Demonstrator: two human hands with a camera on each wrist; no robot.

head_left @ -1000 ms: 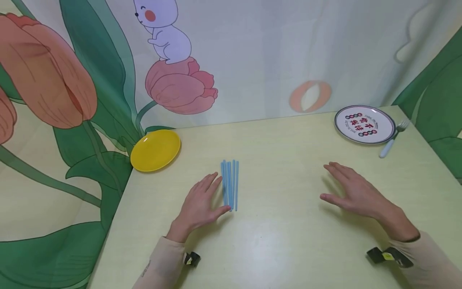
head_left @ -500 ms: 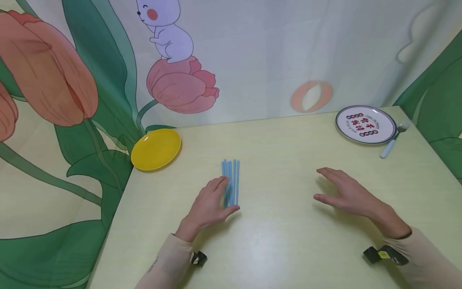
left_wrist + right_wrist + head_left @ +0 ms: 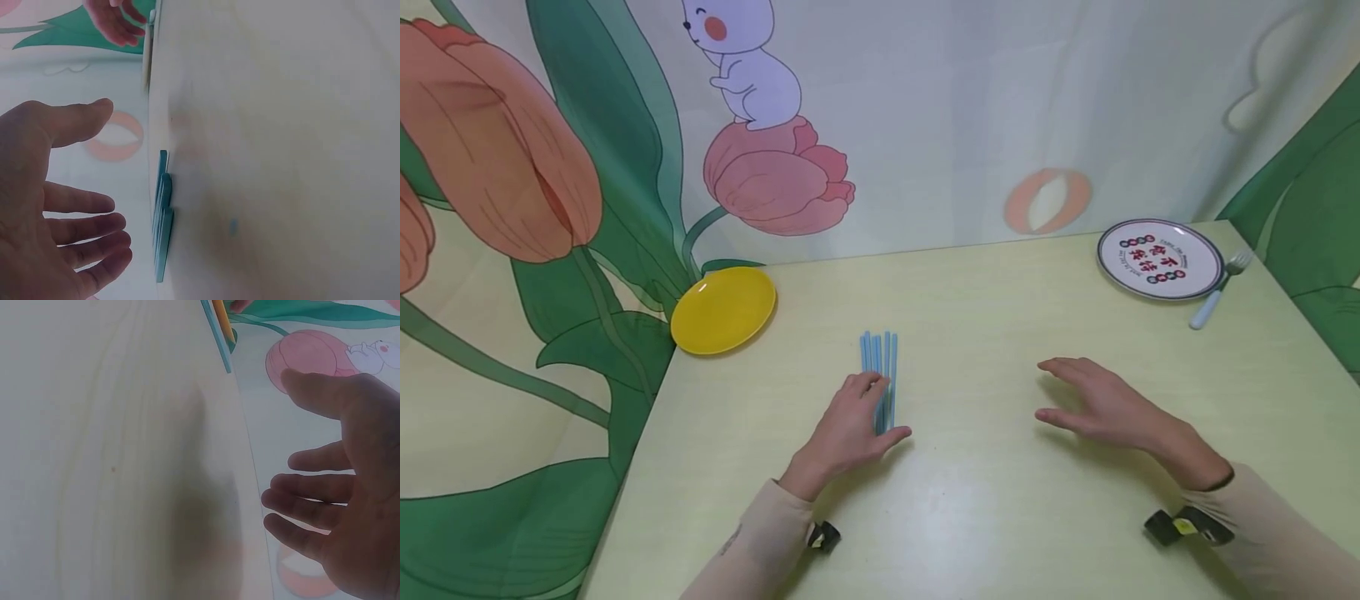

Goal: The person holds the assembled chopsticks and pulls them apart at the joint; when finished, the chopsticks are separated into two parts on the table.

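Several slim, straight blue sticks [image 3: 893,358] lie side by side on the table. My left hand [image 3: 847,425] is over their near part and hides some of their length; its fingers are extended and the thumb is spread to the right. The left wrist view shows a gap between the fingertips and the sticks [image 3: 164,244], with nothing in the palm. To the right, my right hand [image 3: 1101,408] hovers above the table, fingers extended and thumb apart, holding nothing. In the right wrist view its palm [image 3: 369,506] is bare.
A yellow plate [image 3: 724,312] sits at the table's back left edge. At the back right are a white plate [image 3: 1202,258] with a dark rim and red lettering, and a fork [image 3: 1206,308] with a pale handle beside it. A printed curtain [image 3: 925,125] hangs behind the table.
My left hand has moved right and slightly toward me, over the sticks' near part. The right hand has moved left and slightly nearer. The sticks, plates and fork have stayed in place.
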